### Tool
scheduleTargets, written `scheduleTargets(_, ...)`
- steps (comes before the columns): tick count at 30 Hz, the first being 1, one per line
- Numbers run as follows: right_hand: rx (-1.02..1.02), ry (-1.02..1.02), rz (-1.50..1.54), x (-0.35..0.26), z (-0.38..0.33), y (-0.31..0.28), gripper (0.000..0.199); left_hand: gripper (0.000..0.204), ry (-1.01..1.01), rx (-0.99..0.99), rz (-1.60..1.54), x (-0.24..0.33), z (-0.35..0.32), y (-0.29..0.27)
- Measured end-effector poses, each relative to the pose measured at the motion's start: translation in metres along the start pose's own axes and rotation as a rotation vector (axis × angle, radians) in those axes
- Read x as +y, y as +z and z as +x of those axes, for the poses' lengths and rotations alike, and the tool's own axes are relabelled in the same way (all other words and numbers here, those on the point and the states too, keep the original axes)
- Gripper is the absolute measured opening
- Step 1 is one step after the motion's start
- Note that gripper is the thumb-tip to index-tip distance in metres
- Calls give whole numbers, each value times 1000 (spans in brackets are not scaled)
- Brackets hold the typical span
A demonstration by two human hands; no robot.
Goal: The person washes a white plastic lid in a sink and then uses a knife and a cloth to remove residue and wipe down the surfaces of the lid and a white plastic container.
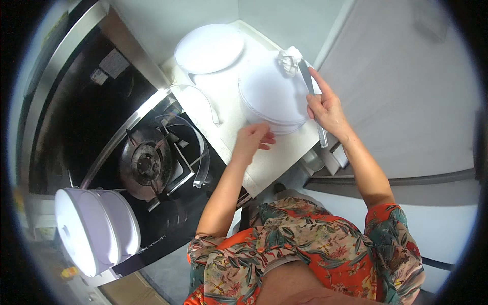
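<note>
My right hand (pixel 328 109) is closed around a spatula (pixel 307 79), its index finger stretched along the tool. The grey blade points away from me, and the clear end of the handle sticks out below my palm. A lump of white cream (pixel 290 60) clings to the blade's tip, over the far right edge of a round white turntable (pixel 272 91). My left hand (pixel 252 141) is at the near left rim of the turntable, with loosely bent fingers somewhat apart and nothing in them. Whether its fingertips touch the rim cannot be made out.
Another round white board (pixel 209 48) lies at the back of the white counter (pixel 229 137). Clear curved plastic strips (pixel 203 157) reach from the counter over the black gas hob (pixel 147 165). White round discs (pixel 96 231) stand on edge at the left. A grey-white panel (pixel 406 96) rises on the right.
</note>
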State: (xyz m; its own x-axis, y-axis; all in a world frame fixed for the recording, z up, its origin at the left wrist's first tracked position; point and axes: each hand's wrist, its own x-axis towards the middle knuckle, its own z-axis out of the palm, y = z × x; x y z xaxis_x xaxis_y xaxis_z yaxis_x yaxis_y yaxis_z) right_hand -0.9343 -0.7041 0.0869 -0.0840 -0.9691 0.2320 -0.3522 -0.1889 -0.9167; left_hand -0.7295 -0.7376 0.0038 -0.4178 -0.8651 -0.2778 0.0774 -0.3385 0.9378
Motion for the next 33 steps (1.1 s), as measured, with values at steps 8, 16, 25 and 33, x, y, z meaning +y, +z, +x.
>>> scheduleTargets(8, -116, 101, -60, 46, -20, -5, 50, 27, 274, 332, 342, 3, 2, -21)
scheduleTargets(16, -56, -91, 12, 69, -18, 13, 52, 28, 179, 331, 155, -3, 10, -30)
scheduleTargets(25, -413, -229, 452, 61, -27, 95, 56, 38, 235, 404, -61, -21, -13, -31)
scheduleTargets(33, -375, -281, 157, 119, -77, 162, 52, 22, 285, 464, -91, -68, -33, -53)
